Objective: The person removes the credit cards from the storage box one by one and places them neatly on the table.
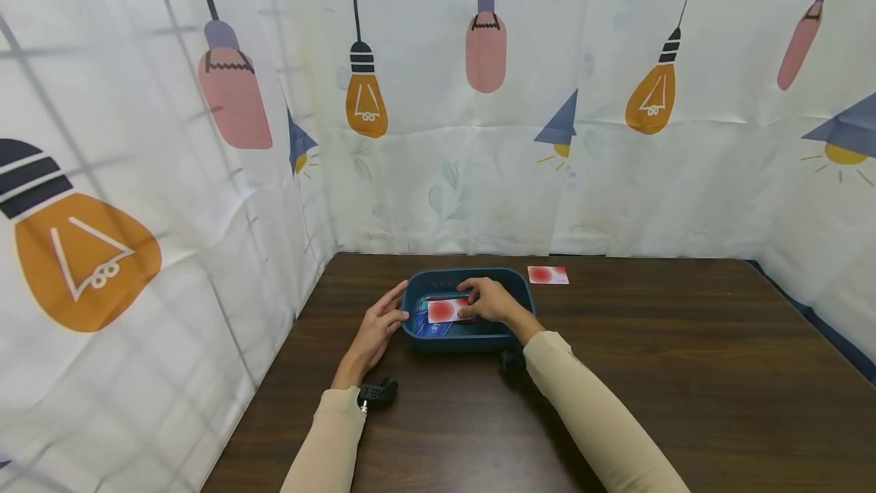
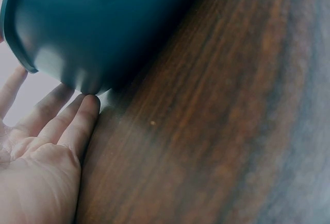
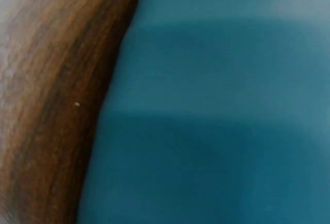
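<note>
A dark teal plastic bin stands on the table. My right hand reaches in over its right side and pinches the right end of a red-and-white card. Beneath that card lie blue cards, partly covered by it. My left hand is at the bin's left end, its fairly straight fingers against the outer wall and its thumb near the rim. In the right wrist view the bin's wall fills most of the picture, and the right hand is hidden there.
Another red-and-white card lies on the dark wooden table, just right of the bin's far corner. Curtains printed with lamps hang behind the table and along its left side. A black strap circles the left wrist.
</note>
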Demonstrator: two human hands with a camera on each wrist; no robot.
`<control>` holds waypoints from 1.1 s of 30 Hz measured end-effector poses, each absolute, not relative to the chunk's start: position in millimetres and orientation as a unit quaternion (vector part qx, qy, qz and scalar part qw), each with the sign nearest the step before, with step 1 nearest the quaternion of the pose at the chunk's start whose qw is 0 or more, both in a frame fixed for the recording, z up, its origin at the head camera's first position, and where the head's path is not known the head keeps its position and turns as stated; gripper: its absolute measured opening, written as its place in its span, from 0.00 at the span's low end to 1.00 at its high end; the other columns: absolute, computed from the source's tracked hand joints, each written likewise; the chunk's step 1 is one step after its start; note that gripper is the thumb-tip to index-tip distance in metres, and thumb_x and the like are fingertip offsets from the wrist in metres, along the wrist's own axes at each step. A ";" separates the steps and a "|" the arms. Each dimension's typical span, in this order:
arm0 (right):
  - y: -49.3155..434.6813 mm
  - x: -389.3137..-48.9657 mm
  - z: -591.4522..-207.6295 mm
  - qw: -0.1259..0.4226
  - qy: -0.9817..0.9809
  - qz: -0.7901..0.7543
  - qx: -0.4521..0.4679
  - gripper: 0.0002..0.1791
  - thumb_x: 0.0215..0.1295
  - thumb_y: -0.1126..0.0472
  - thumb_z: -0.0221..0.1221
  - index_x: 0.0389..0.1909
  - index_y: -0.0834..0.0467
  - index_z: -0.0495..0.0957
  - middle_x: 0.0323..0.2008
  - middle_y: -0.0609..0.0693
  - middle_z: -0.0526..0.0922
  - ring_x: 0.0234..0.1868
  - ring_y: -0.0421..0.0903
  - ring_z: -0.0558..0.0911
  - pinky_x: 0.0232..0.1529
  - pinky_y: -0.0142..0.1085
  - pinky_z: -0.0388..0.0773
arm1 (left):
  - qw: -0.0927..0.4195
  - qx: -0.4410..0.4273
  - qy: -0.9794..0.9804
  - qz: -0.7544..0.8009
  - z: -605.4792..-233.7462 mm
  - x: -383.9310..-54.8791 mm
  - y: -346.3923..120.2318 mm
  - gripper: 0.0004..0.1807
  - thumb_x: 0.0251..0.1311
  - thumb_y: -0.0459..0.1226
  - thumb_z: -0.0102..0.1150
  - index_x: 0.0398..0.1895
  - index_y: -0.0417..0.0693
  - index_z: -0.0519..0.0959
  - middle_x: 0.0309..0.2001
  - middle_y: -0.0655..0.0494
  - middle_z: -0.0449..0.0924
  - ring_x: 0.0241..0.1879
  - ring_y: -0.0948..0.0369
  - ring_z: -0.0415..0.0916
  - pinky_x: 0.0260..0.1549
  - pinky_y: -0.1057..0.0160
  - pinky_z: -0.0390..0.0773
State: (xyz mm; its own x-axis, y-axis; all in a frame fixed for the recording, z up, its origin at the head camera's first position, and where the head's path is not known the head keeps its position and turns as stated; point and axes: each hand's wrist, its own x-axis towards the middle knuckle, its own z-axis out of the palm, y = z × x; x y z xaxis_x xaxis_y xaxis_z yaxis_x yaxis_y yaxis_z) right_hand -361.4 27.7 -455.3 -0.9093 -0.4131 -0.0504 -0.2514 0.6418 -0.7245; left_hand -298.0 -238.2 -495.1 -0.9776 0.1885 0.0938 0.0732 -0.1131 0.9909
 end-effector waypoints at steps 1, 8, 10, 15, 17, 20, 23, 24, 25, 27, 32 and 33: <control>27.7 -361.6 -455.5 0.109 0.901 -0.377 -0.183 0.29 0.57 0.58 0.75 0.61 0.56 0.80 0.36 0.51 0.80 0.36 0.47 0.76 0.41 0.38 0.77 | 0.039 0.099 0.665 0.739 -495.0 -298.3 -238.1 0.34 0.71 0.29 0.49 0.79 0.56 0.62 0.80 0.48 0.57 0.80 0.48 0.51 0.76 0.39 0.52; 27.4 -361.8 -456.9 0.120 0.907 -0.365 -0.175 0.31 0.56 0.58 0.75 0.61 0.56 0.80 0.35 0.52 0.78 0.36 0.47 0.75 0.38 0.35 0.74 | 0.039 0.095 0.665 0.739 -494.8 -298.6 -238.0 0.34 0.71 0.28 0.49 0.79 0.56 0.63 0.80 0.48 0.57 0.80 0.47 0.52 0.76 0.39 0.52; 27.5 -361.6 -457.6 0.122 0.909 -0.359 -0.171 0.30 0.56 0.58 0.75 0.61 0.56 0.80 0.35 0.52 0.79 0.36 0.47 0.75 0.37 0.35 0.75 | 0.039 0.096 0.666 0.739 -495.3 -298.7 -238.1 0.34 0.71 0.29 0.49 0.79 0.56 0.63 0.80 0.48 0.57 0.80 0.47 0.51 0.76 0.39 0.52; 27.3 -360.6 -458.1 0.127 0.915 -0.344 -0.167 0.31 0.55 0.58 0.76 0.61 0.56 0.81 0.35 0.52 0.79 0.35 0.47 0.75 0.35 0.34 0.74 | 0.040 0.095 0.667 0.738 -495.9 -298.4 -238.4 0.34 0.71 0.29 0.50 0.79 0.55 0.63 0.80 0.49 0.57 0.80 0.48 0.50 0.76 0.39 0.52; 27.3 -360.5 -458.0 0.127 0.916 -0.341 -0.168 0.31 0.55 0.59 0.76 0.61 0.56 0.81 0.34 0.52 0.78 0.34 0.47 0.75 0.34 0.34 0.73 | 0.039 0.094 0.666 0.739 -496.0 -298.4 -238.3 0.34 0.70 0.29 0.50 0.79 0.55 0.63 0.80 0.49 0.57 0.80 0.48 0.51 0.76 0.40 0.52; 27.5 -359.9 -457.7 0.128 0.918 -0.336 -0.167 0.30 0.54 0.58 0.76 0.60 0.56 0.82 0.34 0.52 0.78 0.33 0.47 0.75 0.33 0.34 0.72 | 0.040 0.096 0.669 0.736 -496.1 -298.7 -238.2 0.34 0.71 0.29 0.49 0.79 0.56 0.62 0.80 0.49 0.57 0.80 0.48 0.52 0.76 0.40 0.53; 27.3 -359.5 -458.0 0.130 0.919 -0.333 -0.166 0.29 0.54 0.58 0.76 0.59 0.56 0.82 0.34 0.52 0.78 0.34 0.46 0.75 0.34 0.34 0.73 | 0.042 0.095 0.669 0.736 -496.1 -298.6 -238.0 0.34 0.71 0.28 0.49 0.79 0.57 0.62 0.80 0.50 0.57 0.80 0.48 0.52 0.76 0.40 0.53; 27.5 -359.4 -458.1 0.130 0.919 -0.333 -0.166 0.29 0.54 0.58 0.76 0.59 0.57 0.82 0.34 0.52 0.78 0.34 0.47 0.75 0.34 0.34 0.73 | 0.042 0.096 0.669 0.736 -496.1 -298.6 -237.9 0.34 0.71 0.29 0.49 0.79 0.57 0.62 0.80 0.49 0.57 0.80 0.48 0.53 0.76 0.40 0.53; 27.5 -359.5 -458.2 0.129 0.919 -0.334 -0.166 0.29 0.54 0.58 0.76 0.58 0.57 0.82 0.34 0.52 0.79 0.34 0.47 0.75 0.34 0.34 0.73 | 0.042 0.096 0.668 0.737 -496.1 -298.5 -237.9 0.34 0.71 0.28 0.49 0.79 0.57 0.62 0.80 0.49 0.58 0.80 0.48 0.53 0.76 0.40 0.53; 27.7 -359.5 -458.3 0.126 0.919 -0.334 -0.168 0.29 0.54 0.58 0.76 0.58 0.57 0.83 0.34 0.52 0.79 0.34 0.47 0.75 0.34 0.34 0.73 | 0.042 0.096 0.667 0.737 -496.2 -298.4 -237.9 0.34 0.71 0.29 0.49 0.79 0.57 0.63 0.80 0.49 0.58 0.80 0.48 0.53 0.76 0.40 0.53; 28.0 -359.3 -457.1 0.125 0.919 -0.336 -0.166 0.28 0.55 0.58 0.76 0.58 0.56 0.83 0.34 0.53 0.79 0.34 0.47 0.75 0.34 0.34 0.74 | 0.041 0.096 0.667 0.738 -496.0 -298.3 -238.1 0.34 0.70 0.30 0.51 0.79 0.57 0.63 0.80 0.50 0.57 0.80 0.48 0.51 0.76 0.39 0.52; 27.9 -359.2 -456.8 0.126 0.919 -0.336 -0.165 0.28 0.55 0.58 0.76 0.58 0.56 0.83 0.35 0.53 0.79 0.34 0.47 0.75 0.33 0.34 0.74 | 0.041 0.095 0.668 0.737 -495.7 -298.4 -238.1 0.35 0.70 0.30 0.51 0.79 0.57 0.63 0.80 0.50 0.57 0.80 0.48 0.51 0.76 0.39 0.52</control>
